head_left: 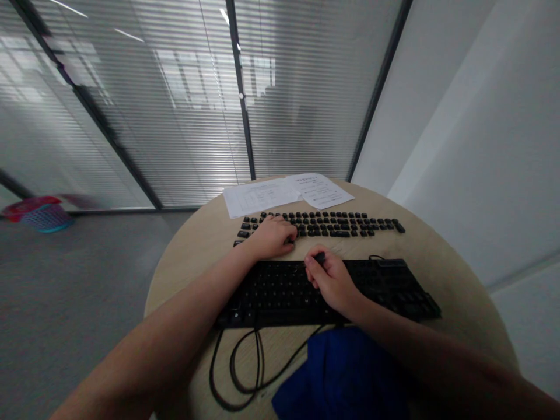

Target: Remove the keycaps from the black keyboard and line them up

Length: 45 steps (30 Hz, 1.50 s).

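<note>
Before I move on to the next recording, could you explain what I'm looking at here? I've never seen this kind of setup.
There's no machine: these are a person's own bare hands, seen by a camera worn on their head, looking forward and down. This single view shows a round-edged wooden table. On it lie a black keyboard, rows of loose black keycaps beyond it, printed papers farther back, and a looped black cable nearer the person. The left hand is at the keycap rows. The right hand, above the keyboard, holds a small dark piece, too unclear to identify.
</note>
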### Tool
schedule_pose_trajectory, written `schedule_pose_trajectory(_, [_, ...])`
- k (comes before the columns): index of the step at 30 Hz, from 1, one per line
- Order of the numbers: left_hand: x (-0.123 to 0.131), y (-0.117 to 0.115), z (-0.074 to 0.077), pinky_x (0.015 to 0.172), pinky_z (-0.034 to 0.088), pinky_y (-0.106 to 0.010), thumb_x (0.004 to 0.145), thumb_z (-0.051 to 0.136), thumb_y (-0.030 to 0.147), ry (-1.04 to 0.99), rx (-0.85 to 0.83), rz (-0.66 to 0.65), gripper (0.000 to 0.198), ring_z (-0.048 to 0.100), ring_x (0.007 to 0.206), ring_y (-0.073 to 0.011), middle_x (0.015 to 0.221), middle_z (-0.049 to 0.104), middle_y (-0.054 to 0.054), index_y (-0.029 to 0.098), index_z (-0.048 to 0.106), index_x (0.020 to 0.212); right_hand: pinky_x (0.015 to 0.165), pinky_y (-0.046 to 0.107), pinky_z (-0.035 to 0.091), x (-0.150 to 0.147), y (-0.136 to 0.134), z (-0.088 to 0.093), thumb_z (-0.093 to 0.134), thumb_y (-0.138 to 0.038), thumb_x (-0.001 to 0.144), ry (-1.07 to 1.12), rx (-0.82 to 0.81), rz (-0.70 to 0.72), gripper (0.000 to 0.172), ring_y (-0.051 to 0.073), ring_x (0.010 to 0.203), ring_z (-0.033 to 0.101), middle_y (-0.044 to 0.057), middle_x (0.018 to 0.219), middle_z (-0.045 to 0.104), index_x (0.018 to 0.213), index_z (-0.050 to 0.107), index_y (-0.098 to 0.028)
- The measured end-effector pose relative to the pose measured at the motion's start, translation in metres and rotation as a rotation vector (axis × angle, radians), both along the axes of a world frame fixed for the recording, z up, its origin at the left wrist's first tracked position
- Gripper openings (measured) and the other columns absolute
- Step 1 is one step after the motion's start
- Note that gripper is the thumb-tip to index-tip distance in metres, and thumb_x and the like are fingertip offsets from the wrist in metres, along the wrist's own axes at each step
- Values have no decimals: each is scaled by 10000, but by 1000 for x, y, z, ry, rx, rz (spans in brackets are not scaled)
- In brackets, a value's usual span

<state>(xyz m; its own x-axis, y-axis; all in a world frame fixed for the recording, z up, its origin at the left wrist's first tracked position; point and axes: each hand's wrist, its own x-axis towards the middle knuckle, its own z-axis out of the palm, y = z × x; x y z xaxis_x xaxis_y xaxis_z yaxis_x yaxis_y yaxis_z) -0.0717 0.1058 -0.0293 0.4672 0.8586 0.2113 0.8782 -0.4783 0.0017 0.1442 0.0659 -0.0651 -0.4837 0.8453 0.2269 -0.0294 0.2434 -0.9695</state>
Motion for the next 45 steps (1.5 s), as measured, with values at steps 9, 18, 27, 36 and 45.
schedule_pose_trajectory(9, [1, 3, -3, 850, 377, -385, 818, 674, 228, -3, 7, 4, 49, 608, 954, -259, 917, 747, -45, 213, 692, 861, 508, 273, 358, 0, 0, -1, 633, -556, 941, -1, 3, -8, 339, 134, 514, 463, -50, 603, 536, 856, 541, -241])
schedule_pose_trajectory(18, [-2, 4, -5, 883, 422, -391, 882, 683, 291, -26, 44, 16, 128, 633, 971, -256, 966, 755, -62, 216, 762, 949, 504, 272, 351, 1, 1, -2, 622, -539, 952, -8, 14, -16, 315, 132, 513, 459, -50, 613, 542, 876, 548, -243])
schedule_pose_trajectory(27, [-2, 10, -10, 860, 447, -390, 885, 701, 264, -8, 57, 50, 125, 643, 946, -260, 929, 765, -77, 208, 813, 896, 510, 274, 359, 2, 1, -3, 634, -541, 945, -4, 3, -13, 322, 130, 511, 460, -52, 604, 538, 874, 547, -239])
schedule_pose_trajectory(36, [0, 5, -6, 833, 444, -389, 866, 695, 268, 4, 46, 30, 112, 632, 923, -258, 896, 761, -68, 218, 794, 849, 505, 269, 375, 2, 0, -3, 635, -556, 943, -9, 4, -2, 332, 137, 519, 480, -50, 601, 531, 870, 554, -242])
schedule_pose_trajectory(45, [0, 0, 0, 843, 444, -394, 852, 711, 253, 45, 56, 55, 93, 629, 954, -277, 930, 740, -84, 204, 790, 848, 497, 262, 371, 2, 1, -4, 631, -518, 954, -10, 3, 6, 296, 129, 509, 480, -54, 599, 536, 878, 560, -240])
